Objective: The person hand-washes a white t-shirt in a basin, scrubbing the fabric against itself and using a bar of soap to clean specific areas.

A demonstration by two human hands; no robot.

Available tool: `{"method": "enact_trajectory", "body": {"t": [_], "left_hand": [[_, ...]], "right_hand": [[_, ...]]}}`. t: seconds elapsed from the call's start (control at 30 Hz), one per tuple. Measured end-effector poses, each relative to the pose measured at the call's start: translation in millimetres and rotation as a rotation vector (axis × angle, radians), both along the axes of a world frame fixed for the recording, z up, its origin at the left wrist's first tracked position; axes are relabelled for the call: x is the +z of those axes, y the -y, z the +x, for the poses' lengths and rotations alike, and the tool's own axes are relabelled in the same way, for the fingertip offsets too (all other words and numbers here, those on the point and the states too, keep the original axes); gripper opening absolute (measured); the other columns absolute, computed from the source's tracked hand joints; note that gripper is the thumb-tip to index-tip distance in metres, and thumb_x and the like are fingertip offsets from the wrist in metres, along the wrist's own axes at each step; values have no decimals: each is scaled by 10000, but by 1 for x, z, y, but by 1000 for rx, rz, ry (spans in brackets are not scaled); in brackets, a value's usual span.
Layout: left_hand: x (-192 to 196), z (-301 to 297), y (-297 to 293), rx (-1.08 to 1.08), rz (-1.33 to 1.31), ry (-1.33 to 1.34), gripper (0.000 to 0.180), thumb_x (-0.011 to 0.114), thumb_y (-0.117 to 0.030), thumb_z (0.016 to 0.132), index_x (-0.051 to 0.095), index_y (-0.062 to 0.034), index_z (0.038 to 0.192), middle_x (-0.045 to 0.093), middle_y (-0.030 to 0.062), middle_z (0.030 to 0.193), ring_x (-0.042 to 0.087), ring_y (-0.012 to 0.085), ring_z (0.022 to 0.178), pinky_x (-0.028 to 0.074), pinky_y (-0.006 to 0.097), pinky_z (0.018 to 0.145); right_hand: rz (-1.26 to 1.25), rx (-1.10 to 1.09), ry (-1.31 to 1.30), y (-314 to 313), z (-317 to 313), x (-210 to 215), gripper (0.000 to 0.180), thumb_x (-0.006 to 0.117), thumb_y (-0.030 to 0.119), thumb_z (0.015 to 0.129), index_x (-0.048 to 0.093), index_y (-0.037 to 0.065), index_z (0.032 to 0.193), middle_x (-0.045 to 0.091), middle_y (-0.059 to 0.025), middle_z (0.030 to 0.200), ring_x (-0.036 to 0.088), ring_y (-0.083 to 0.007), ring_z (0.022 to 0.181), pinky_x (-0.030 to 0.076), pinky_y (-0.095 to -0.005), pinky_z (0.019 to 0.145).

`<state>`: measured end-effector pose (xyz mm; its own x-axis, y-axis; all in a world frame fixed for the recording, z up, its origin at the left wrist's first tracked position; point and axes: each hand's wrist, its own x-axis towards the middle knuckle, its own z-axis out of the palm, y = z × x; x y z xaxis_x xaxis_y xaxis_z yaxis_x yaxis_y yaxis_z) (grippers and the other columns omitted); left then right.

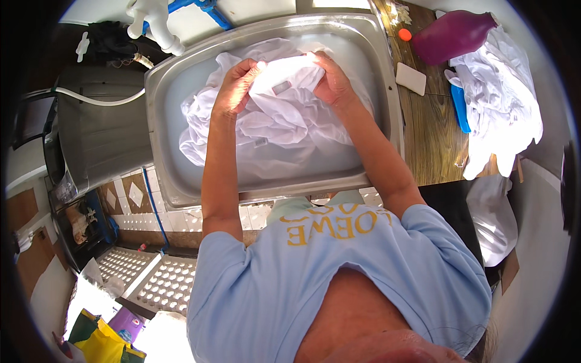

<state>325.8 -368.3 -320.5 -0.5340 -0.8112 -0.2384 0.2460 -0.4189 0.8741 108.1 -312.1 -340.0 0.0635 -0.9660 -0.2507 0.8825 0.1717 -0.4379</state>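
White wet cloth garments lie bunched in cloudy water inside a metal sink. Above the heap, my left hand pinches one end of a raised part of a white garment. Its other end is gripped by my right hand, so that a bright, sunlit stretch spans between the two. A small greyish label shows on this raised part. Whether it belongs to the same garment as the heap below, I cannot tell.
A white faucet overhangs the back left rim. On the wooden counter at right are a pale soap bar, a purple bottle, an orange cap and a white clothes pile. A dark grey machine stands left.
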Motion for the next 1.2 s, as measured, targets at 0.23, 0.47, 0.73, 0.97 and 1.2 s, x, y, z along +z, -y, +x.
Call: {"method": "enact_trajectory", "body": {"t": [0.23,0.47,0.73,0.97,1.2], "left_hand": [[-1,-31,4,180,-97,76,252,674,-164,878,574,-100,655,583,-50,717,468,38,629,393,237,557],[8,-132,-48,119,-1225,395,193,668,-67,783,567,-26,624,571,65,565,471,148,437,403,255,469],[-16,-126,-6,15,-1030,609,151,625,-161,809,703,-88,916,637,127,676,626,267,585,510,353,600],[-70,-102,54,-27,-593,540,186,564,-193,891,587,-67,756,591,69,586,541,147,456,410,295,395],[-79,-143,22,120,-1620,956,55,619,-120,786,633,-67,784,611,142,679,599,278,653,475,379,621]], "right_hand": [[144,-83,65,-3,19,-13,304,520,347,954,532,46,912,598,-97,880,613,-225,791,535,-425,705],[-194,-84,-82,7,8,-82,420,503,529,921,534,118,838,560,-2,836,566,-136,766,473,-289,618],[198,-189,-163,0,28,-32,534,474,593,897,563,85,1037,553,-52,1090,553,-191,966,475,-406,778],[481,-171,-15,-6,45,11,448,426,529,947,539,96,933,575,-16,852,578,-178,809,490,-351,749],[102,-93,147,7,14,-49,440,407,574,930,508,146,909,562,-3,829,535,-183,820,445,-364,778]]}}
